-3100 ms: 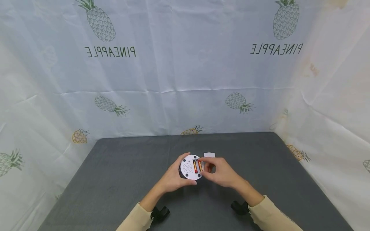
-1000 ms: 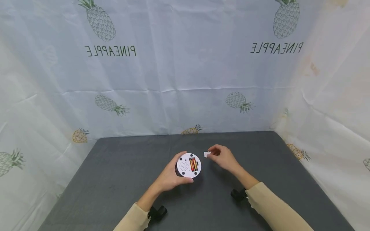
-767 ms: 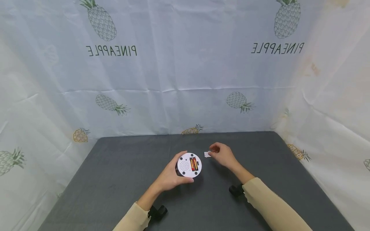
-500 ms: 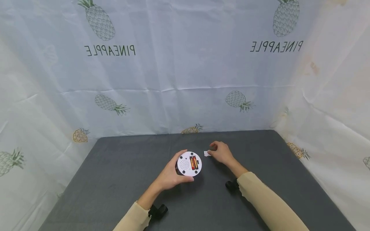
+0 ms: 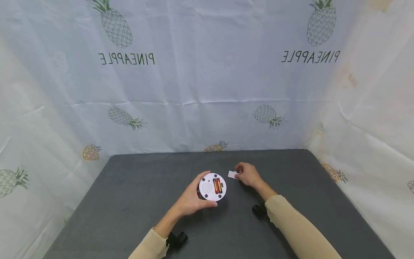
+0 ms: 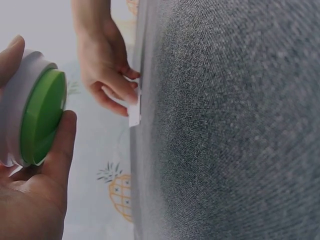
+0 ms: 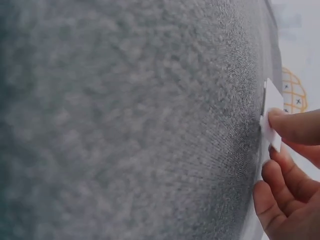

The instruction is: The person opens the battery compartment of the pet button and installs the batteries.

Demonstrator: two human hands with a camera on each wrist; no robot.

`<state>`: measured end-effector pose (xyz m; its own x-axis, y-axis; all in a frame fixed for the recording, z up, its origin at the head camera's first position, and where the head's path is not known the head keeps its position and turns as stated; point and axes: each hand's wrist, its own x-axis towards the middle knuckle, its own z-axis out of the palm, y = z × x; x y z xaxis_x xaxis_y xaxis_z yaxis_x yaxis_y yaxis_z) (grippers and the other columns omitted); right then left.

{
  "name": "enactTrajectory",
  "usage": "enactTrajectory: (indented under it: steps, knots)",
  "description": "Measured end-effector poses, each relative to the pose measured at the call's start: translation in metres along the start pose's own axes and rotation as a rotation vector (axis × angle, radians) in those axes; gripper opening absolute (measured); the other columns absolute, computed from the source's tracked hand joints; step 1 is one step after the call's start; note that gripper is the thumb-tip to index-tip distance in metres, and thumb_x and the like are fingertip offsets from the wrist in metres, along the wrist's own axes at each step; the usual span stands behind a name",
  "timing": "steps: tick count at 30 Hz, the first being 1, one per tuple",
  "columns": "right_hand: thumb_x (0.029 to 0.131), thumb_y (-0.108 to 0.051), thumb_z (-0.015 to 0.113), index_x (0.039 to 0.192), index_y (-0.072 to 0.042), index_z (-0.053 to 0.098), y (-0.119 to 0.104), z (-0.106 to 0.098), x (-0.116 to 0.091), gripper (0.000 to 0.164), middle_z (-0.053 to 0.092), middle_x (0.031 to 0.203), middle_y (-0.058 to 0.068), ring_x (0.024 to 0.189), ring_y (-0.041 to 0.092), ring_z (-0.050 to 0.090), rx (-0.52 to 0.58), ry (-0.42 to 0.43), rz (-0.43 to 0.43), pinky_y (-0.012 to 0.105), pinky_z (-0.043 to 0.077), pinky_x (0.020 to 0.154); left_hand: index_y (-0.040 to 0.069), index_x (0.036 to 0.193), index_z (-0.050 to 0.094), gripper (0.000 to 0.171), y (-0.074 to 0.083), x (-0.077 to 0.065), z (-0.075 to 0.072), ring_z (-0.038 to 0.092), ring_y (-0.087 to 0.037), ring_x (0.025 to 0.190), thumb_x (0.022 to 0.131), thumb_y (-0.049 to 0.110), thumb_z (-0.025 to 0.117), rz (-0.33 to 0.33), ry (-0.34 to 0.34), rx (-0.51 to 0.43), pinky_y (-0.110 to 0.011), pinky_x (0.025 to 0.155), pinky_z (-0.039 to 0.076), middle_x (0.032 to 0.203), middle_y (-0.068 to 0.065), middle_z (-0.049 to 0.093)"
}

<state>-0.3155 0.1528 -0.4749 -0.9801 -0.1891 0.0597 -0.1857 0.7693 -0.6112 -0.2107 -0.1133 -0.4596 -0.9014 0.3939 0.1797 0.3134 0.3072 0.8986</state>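
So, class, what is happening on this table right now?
A person works at a grey table. The left hand holds a round white device with a green face, turned underside up so its open battery compartment shows two batteries in place. The right hand pinches a small white battery cover just to the right of the device, at the tabletop. The compartment is not yet covered.

left hand (image 6: 30, 200) grips white-green round device (image 6: 32, 117) | right hand (image 6: 105, 70) pinches small white cover (image 6: 134, 111) on grey mat (image 6: 230, 130)
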Motion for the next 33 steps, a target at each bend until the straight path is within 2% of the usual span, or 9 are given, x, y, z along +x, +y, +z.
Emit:
enactTrajectory:
  steps: [7,15,22,27,33]
  knots:
    - [0.09,-0.006,0.074,0.112,-0.003,0.072,-0.002,-0.002,-0.009,0.022,0.057,0.071,0.002,0.06,0.016,0.05,0.068,-0.009,-0.024,0.031,0.039,0.058,0.028,0.156,0.035,0.1,0.0,0.0,0.0,0.055,-0.019,0.113,0.074,0.027,0.093,-0.001,-0.003,0.002,-0.034,0.093,0.045,0.135,-0.002,0.053]
    - [0.088,-0.007,0.076,0.104,-0.005,0.074,-0.009,0.002,-0.024,0.016,0.06,0.071,0.0,0.06,0.015,0.052,0.114,0.009,-0.05,0.032,0.042,0.058,0.03,0.155,0.036,0.1,-0.002,-0.001,-0.001,0.055,-0.019,0.112,0.073,0.026,0.093,-0.005,-0.001,0.011,-0.034,0.092,0.045,0.134,-0.001,0.053]
    - [0.088,-0.01,0.077,0.1,-0.007,0.074,-0.014,0.0,-0.04,0.013,0.062,0.072,-0.001,0.06,0.015,0.053,0.184,0.024,-0.034,0.033,0.042,0.056,0.029,0.155,0.035,0.1,-0.002,0.0,0.0,0.055,-0.019,0.112,0.073,0.026,0.093,0.002,0.0,0.016,-0.035,0.093,0.044,0.134,-0.001,0.053]
    - [0.088,-0.012,0.078,0.099,-0.007,0.073,-0.019,-0.004,-0.05,0.013,0.063,0.073,-0.001,0.061,0.016,0.054,0.241,0.056,-0.028,0.034,0.043,0.057,0.027,0.156,0.035,0.101,-0.001,-0.001,0.0,0.055,-0.019,0.111,0.073,0.03,0.093,0.006,-0.001,0.012,-0.035,0.092,0.045,0.133,-0.001,0.053]
    - [0.087,-0.014,0.08,0.096,-0.007,0.074,-0.028,-0.011,-0.06,0.012,0.065,0.074,-0.001,0.065,0.017,0.057,0.347,0.105,-0.028,0.033,0.045,0.061,0.028,0.155,0.036,0.1,0.0,-0.001,0.001,0.055,-0.019,0.112,0.073,0.024,0.093,0.006,0.01,0.007,-0.038,0.094,0.044,0.133,0.0,0.054]
